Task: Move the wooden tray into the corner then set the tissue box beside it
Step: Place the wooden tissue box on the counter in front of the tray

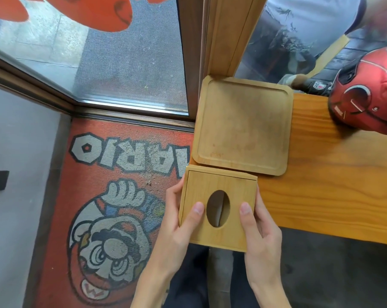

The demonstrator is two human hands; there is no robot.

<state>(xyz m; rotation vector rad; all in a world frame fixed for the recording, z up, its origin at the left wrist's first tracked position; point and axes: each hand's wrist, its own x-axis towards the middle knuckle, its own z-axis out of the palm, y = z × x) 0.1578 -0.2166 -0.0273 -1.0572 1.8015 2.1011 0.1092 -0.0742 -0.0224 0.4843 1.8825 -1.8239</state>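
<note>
The square wooden tray (243,125) lies flat in the far left corner of the orange wooden counter (335,187), against the wooden window post (228,34). Just in front of it is the wooden tissue box (232,192) with an oval hole in its top. My left hand (177,227) grips the box's left side, thumb on top. My right hand (259,232) grips its right side, thumb beside the hole. The box sits at the counter's near left corner, overhanging the front edge, its far edge almost touching the tray.
A red helmet (366,96) rests on the counter at the far right, next to a dark glove (315,85). Left of the counter is a red cartoon doormat (112,196) and a glass door (99,63). Bare counter stretches to the right of the box.
</note>
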